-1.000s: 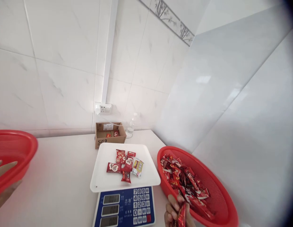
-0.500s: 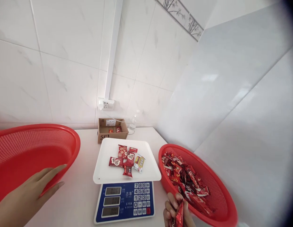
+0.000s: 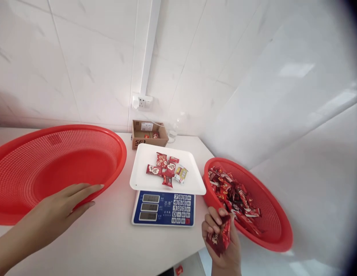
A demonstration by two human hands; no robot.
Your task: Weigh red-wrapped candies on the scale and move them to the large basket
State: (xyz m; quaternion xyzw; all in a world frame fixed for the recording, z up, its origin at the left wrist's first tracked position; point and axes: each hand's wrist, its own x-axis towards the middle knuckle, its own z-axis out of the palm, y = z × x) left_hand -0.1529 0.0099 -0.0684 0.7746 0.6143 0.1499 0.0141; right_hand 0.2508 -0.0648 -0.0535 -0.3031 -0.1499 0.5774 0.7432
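Observation:
My left hand (image 3: 63,205) straddles the near rim of a wide red plastic basket (image 3: 116,134), fingers over the inner side and thumb outside. No contents show in that basket. My right hand (image 3: 221,237) is closed around red wrapped candies (image 3: 219,235), held up in front of the second red basket (image 3: 278,230). How many candies lie in my palm is hidden. Loose wrapped candies (image 3: 238,199) heap up inside that second basket. Between the baskets stands a blue and white digital scale (image 3: 164,209). Its white tray (image 3: 141,168) carries several red candies (image 3: 162,166) and a yellowish-white packet (image 3: 181,173).
Behind the scale sits an open cardboard box (image 3: 149,142) with a few red packets in it. A clear bottle (image 3: 174,128) is beside the box, under a wall socket (image 3: 142,102). The white table's (image 3: 109,245) front edge shows, with a red packet (image 3: 179,270) below it.
The view has tilted down and shifted left. My right hand has turned and come up, showing more of the candies in it. My left hand stays on the basket rim.

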